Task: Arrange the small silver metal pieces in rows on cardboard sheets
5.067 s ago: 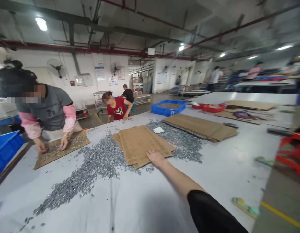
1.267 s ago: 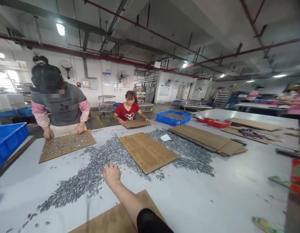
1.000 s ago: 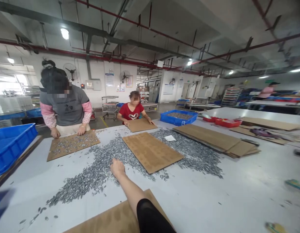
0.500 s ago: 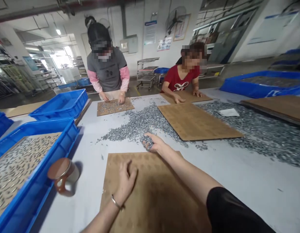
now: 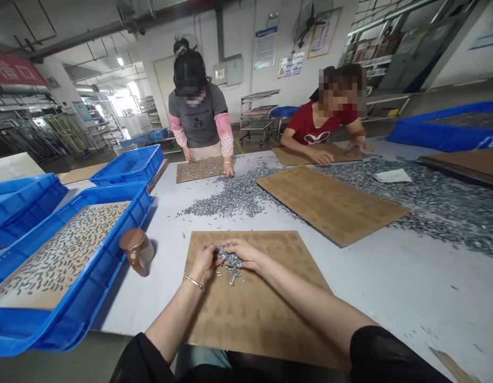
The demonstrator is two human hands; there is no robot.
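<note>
Factory floor: blue crates [image 5: 122, 166], heaped metal parts [image 5: 238, 194], co-workers.

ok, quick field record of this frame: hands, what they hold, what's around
left hand: cupped, touching the metal pieces
right hand: cupped around small metal pieces, some spilling
under hands: perforated cardboard sheet on the white table
left of sheet: brown cup, blue crate holding a filled sheet
beyond: loose pile of metal pieces, second cardboard sheet
others: two people across the table
</note>
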